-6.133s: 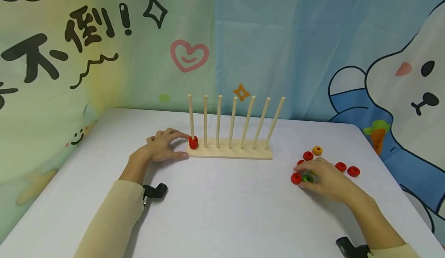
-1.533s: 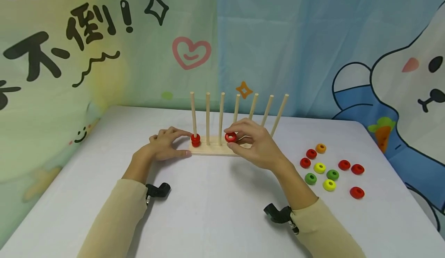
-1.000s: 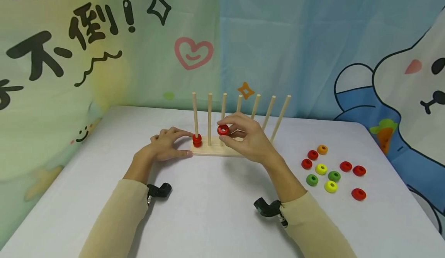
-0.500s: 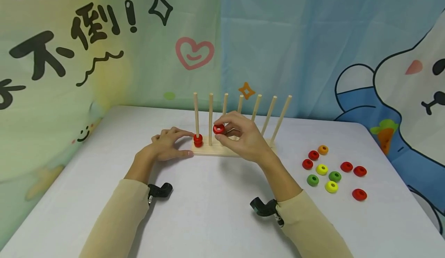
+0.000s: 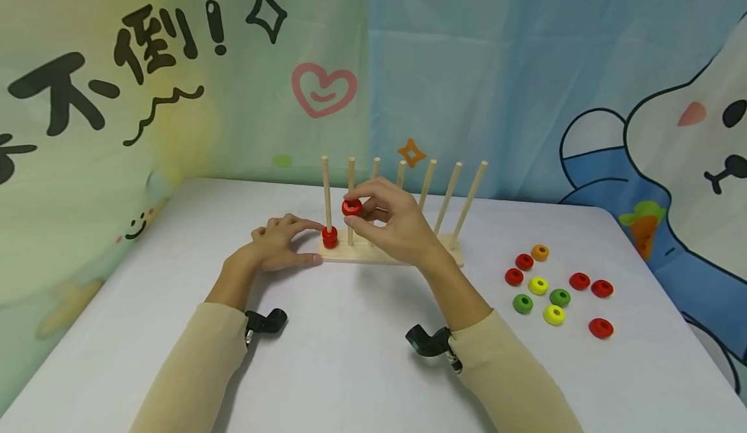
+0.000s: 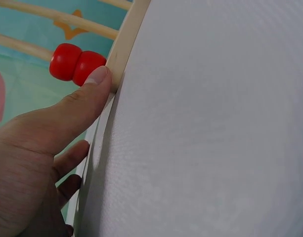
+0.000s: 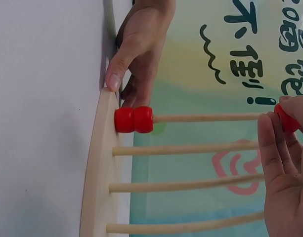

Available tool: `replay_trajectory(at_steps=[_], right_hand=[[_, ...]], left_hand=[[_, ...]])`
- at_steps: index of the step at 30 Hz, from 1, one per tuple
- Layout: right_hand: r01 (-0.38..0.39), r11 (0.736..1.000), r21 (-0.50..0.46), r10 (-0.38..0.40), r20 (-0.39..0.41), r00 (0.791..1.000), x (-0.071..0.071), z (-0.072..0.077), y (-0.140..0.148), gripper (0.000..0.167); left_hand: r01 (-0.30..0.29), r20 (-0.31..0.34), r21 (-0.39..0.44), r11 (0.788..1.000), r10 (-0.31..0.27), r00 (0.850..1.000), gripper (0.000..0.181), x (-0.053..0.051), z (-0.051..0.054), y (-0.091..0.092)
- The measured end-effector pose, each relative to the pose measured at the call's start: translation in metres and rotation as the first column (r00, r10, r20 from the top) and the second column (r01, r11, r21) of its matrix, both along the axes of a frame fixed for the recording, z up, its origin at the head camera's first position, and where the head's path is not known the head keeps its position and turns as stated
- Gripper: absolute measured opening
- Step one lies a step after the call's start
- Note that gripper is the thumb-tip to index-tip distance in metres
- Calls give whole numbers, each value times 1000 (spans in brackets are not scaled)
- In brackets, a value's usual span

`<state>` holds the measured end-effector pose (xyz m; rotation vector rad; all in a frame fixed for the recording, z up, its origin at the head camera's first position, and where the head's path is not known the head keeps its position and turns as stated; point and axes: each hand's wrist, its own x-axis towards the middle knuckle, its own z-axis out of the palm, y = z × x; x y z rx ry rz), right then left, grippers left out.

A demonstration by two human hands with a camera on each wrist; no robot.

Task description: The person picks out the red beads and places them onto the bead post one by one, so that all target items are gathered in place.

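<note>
My right hand (image 5: 391,219) pinches a red bead (image 5: 352,207) between thumb and fingers. In the head view, that bead overlaps the second peg from the left; whether the peg passes through its hole I cannot tell. The wooden peg stand (image 5: 385,257) has a row of several upright pegs. Two red beads (image 7: 134,119) are stacked at the bottom of its leftmost peg. My left hand (image 5: 279,245) rests at the stand's left end, thumb touching the base corner (image 6: 113,81) and forefinger reaching beside the stacked beads.
Loose beads lie on the white table (image 5: 350,355) to the right: several red ones (image 5: 601,328), two yellow (image 5: 554,313), two green (image 5: 522,303) and an orange one (image 5: 539,252). A printed cloth (image 5: 467,76) hangs behind the table.
My right hand has carried a red bead from the scattered beads leftward to the stand, lifting it slightly in the last half second. The left hand stays at the stand's end.
</note>
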<state>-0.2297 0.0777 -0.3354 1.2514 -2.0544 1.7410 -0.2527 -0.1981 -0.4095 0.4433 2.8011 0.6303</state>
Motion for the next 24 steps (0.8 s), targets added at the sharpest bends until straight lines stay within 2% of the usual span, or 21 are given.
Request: replay_trajectory(at_steps=[7, 11, 18, 24], right_hand=[[9, 1000, 16, -9, -8, 1000, 0, 6, -9, 29], [2, 1000, 7, -2, -38, 999, -2, 8, -14, 29], [-30, 999, 27, 32, -89, 995, -5, 8, -26, 32], [-20, 999, 40, 24, -117, 993, -9, 15, -32, 32]], left_hand=[[5, -6, 7, 1000, -5, 1000, 72, 1, -1, -2], [22, -16, 12, 1000, -22, 1000, 73, -1, -2, -2], [16, -18, 6, 1000, -16, 1000, 75, 1, -1, -4], [18, -12, 16, 1000, -18, 1000, 75, 2, 0, -3]])
